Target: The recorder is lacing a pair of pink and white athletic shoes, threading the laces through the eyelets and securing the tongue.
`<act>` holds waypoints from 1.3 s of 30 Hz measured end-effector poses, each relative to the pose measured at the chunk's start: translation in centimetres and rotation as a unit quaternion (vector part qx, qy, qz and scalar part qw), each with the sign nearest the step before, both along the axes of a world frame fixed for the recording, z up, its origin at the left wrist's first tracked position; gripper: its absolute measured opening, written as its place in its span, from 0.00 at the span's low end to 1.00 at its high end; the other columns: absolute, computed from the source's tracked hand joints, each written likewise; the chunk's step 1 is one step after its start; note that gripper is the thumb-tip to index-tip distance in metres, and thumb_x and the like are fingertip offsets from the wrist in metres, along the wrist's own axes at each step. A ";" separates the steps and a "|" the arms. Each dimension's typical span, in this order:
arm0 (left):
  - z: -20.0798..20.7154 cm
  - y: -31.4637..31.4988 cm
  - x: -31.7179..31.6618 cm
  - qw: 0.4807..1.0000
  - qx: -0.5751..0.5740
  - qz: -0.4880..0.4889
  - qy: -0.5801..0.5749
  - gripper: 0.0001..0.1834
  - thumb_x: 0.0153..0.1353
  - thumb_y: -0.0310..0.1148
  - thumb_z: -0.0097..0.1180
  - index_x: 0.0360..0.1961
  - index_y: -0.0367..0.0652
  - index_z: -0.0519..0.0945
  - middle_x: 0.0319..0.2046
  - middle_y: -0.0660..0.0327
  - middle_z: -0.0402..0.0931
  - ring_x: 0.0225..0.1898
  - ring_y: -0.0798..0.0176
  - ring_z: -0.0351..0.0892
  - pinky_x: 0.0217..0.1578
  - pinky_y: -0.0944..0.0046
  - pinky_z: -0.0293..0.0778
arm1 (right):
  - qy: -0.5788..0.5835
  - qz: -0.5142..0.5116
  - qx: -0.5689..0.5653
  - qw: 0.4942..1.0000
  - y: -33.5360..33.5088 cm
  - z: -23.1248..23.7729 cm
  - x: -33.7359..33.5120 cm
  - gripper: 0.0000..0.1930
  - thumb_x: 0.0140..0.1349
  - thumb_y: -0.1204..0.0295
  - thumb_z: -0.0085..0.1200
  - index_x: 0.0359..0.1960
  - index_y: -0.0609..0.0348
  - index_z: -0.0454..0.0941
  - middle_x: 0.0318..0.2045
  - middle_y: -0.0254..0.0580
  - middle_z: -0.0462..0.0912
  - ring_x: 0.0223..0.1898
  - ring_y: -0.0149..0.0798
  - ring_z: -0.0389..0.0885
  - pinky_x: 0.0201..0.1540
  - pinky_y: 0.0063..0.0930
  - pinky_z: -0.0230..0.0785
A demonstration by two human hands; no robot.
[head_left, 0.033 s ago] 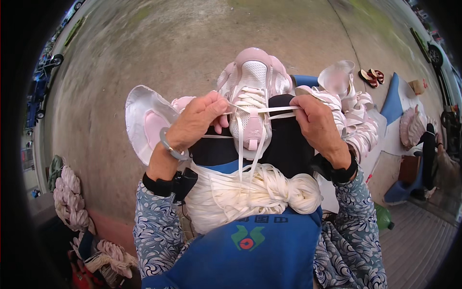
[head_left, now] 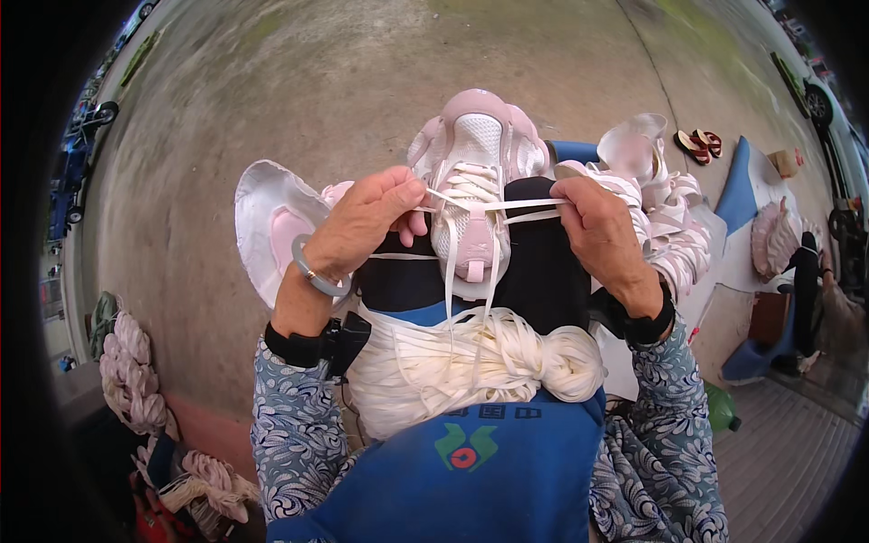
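Head camera: pink-and-white sneaker [head_left: 476, 228] rests between black-clad thighs [head_left: 543, 281], probably for steadiness. Left hand [head_left: 369, 217] and right hand [head_left: 605, 231] each pinch white laces [head_left: 525, 204], seemingly keeping them taut; a cream lace bundle [head_left: 434, 366] lies nearer the body, presumably within reach.

- The shoe [head_left: 477, 222] toward twelve o'clock was pale pink and white, with dotted white mesh.
- The laces [head_left: 529, 204] I gripped were white; the lace bundle [head_left: 434, 366] toward six o'clock was cream.
- My apron [head_left: 380, 493], at six, was blue, its emblem [head_left: 464, 458] green and red.
- My sleeves [head_left: 294, 443] were grey-blue, patterned with white leafy sprays.
- My trousers [head_left: 552, 271] were black, my bangle [head_left: 312, 274] grey, my wrist straps [head_left: 294, 347] black.
- The shoe pile [head_left: 679, 231] toward three o'clock was pink and white.
- The sandals [head_left: 694, 148] at two mixed black, red and tan.
- The bottle [head_left: 722, 409] at four was green.
- The ground [head_left: 362, 72] toward twelve was brownish grey.
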State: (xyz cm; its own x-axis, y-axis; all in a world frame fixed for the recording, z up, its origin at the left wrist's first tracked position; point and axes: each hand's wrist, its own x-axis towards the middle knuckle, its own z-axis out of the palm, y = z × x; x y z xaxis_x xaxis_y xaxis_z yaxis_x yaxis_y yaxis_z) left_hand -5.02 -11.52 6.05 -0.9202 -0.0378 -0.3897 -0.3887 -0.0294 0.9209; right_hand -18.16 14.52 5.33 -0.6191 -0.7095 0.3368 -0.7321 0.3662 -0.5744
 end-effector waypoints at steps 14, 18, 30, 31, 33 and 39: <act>-2.4 -0.6 -0.1 0.989 0.126 0.074 -0.008 0.13 0.69 0.39 0.53 0.33 0.40 0.74 0.27 0.64 0.76 0.21 0.74 0.76 0.17 0.75 0.71 | -0.122 0.015 0.041 0.992 1.2 0.2 -0.3 0.04 0.59 0.77 0.55 0.34 0.65 0.77 0.29 0.49 0.77 0.33 0.48 0.77 0.37 0.36 0.69; -2.3 0.2 0.0 0.995 -0.035 0.084 -0.040 0.10 0.66 0.34 0.53 0.33 0.38 0.74 0.27 0.62 0.77 0.22 0.71 0.78 0.17 0.74 0.73 | -0.079 0.012 0.017 0.997 1.1 0.1 0.7 0.04 0.58 0.77 0.57 0.34 0.63 0.77 0.29 0.47 0.75 0.31 0.49 0.77 0.35 0.37 0.70; -2.9 1.8 -0.7 0.972 0.045 0.226 0.050 0.10 0.67 0.33 0.53 0.36 0.35 0.70 0.28 0.53 0.78 0.24 0.63 0.81 0.22 0.68 0.80 | 0.087 0.294 0.136 0.942 -1.1 1.7 5.5 0.10 0.55 0.74 0.51 0.40 0.56 0.71 0.32 0.44 0.72 0.28 0.43 0.81 0.23 0.33 0.73; -3.3 1.6 0.0 0.972 -0.027 0.228 0.055 0.12 0.67 0.35 0.53 0.35 0.37 0.69 0.24 0.54 0.77 0.19 0.65 0.79 0.18 0.68 0.78 | 0.103 0.301 0.117 0.941 -1.3 0.5 5.6 0.08 0.56 0.74 0.50 0.38 0.57 0.70 0.33 0.44 0.72 0.26 0.41 0.81 0.22 0.31 0.73; -1.5 1.5 2.7 0.977 -0.072 0.203 0.008 0.14 0.67 0.36 0.53 0.31 0.37 0.69 0.23 0.54 0.77 0.15 0.67 0.76 0.15 0.68 0.76 | 0.138 0.320 0.035 0.937 -2.0 -0.9 5.9 0.05 0.56 0.74 0.50 0.34 0.59 0.71 0.34 0.44 0.71 0.26 0.41 0.81 0.23 0.31 0.73; -0.3 3.8 6.4 0.996 -0.057 -0.051 -0.044 0.19 0.70 0.43 0.48 0.38 0.34 0.76 0.30 0.56 0.80 0.22 0.61 0.79 0.20 0.65 0.76 | 0.102 0.356 0.066 0.926 -2.8 -1.6 6.7 0.09 0.59 0.72 0.51 0.38 0.61 0.68 0.36 0.45 0.67 0.34 0.45 0.76 0.30 0.34 0.72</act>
State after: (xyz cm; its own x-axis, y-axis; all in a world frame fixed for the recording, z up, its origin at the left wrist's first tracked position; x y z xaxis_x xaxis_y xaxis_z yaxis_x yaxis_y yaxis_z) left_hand 1.36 -7.71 5.74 -0.8835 0.0060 -0.4684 -0.4645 0.1179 0.8777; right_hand -11.48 11.70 3.72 0.0892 -0.9571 0.2758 -0.9031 -0.1946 -0.3829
